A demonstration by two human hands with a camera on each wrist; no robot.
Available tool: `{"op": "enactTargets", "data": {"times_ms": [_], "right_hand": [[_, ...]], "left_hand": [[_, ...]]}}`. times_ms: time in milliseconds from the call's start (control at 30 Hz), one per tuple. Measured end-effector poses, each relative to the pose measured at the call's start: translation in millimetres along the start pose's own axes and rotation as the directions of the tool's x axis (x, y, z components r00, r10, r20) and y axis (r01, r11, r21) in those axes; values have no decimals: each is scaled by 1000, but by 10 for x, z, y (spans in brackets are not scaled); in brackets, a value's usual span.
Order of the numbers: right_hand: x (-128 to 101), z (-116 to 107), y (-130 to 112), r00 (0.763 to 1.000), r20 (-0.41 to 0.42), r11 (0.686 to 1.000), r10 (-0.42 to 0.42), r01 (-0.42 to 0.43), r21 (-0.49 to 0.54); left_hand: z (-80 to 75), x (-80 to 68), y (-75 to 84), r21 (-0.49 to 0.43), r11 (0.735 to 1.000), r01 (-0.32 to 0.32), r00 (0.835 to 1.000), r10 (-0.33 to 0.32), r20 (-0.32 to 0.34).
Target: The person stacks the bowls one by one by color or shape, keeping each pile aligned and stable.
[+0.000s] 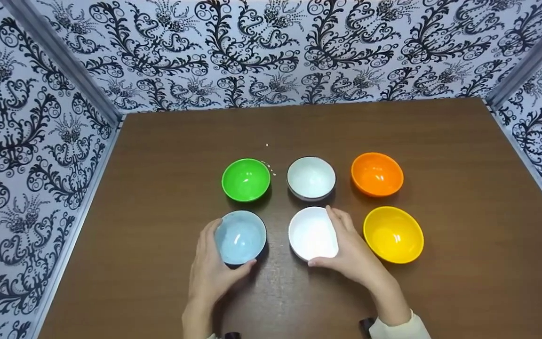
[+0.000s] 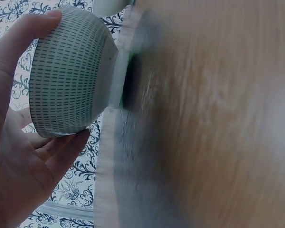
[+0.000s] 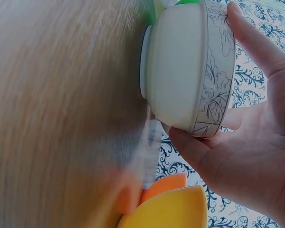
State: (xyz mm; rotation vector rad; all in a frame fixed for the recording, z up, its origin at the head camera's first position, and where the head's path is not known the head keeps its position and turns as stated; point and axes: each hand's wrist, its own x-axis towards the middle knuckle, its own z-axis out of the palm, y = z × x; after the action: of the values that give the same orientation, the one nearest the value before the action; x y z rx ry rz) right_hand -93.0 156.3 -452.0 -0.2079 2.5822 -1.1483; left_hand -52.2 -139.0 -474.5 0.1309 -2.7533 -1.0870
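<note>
- The left hand [image 1: 211,273] is gripping the blue bowl [image 1: 240,237]; the thumb is lying against the near rim and the fingers are curling around the left side.
- In the left wrist view, the left hand [image 2: 19,156] is closing on the outside of this bowl [image 2: 69,71], which is showing rows of small dark dashes, and the bowl is sitting with its foot on the wooden table [image 2: 213,118].
- The right hand [image 1: 353,252] is gripping the white bowl [image 1: 312,233], with the thumb at the near rim and the fingers along the right side.
- In the right wrist view, the right hand [image 3: 249,142] is holding the wall of this bowl [image 3: 185,66], where a leaf drawing is running below the rim.
- Both bowls are looking empty inside.
- The white bowl is standing just to the right of the blue bowl, apart from it.
- The yellow bowl [image 1: 393,234] is standing to the right of the white bowl, just beside the right hand, with nothing in it.
- Behind the white bowl, the grey bowl [image 1: 311,178] is sitting empty.
- The green bowl [image 1: 245,179] is standing to the left of the grey bowl, and the orange bowl [image 1: 377,173] to its right; both are holding nothing.
- A few pale crumbs [image 1: 271,168] are lying on the table [image 1: 464,263] just beside the green bowl.
- Patterned black-and-white walls [image 1: 271,47] are enclosing the table on three sides.
</note>
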Motion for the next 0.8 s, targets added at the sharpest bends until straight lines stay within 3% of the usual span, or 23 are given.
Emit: {"op": "enactTargets", "data": {"times_ms": [400,800], "right_hand": [[-37,9,18,997,-49,998,-61,61,-5],[-43,-18,3,999,-30,1000,-20,21,19]], "left_hand": [[-21,27,100,0,998,-67,996,67,-61],[-55,75,258,-4,994,-113,989,113,-91]]}}
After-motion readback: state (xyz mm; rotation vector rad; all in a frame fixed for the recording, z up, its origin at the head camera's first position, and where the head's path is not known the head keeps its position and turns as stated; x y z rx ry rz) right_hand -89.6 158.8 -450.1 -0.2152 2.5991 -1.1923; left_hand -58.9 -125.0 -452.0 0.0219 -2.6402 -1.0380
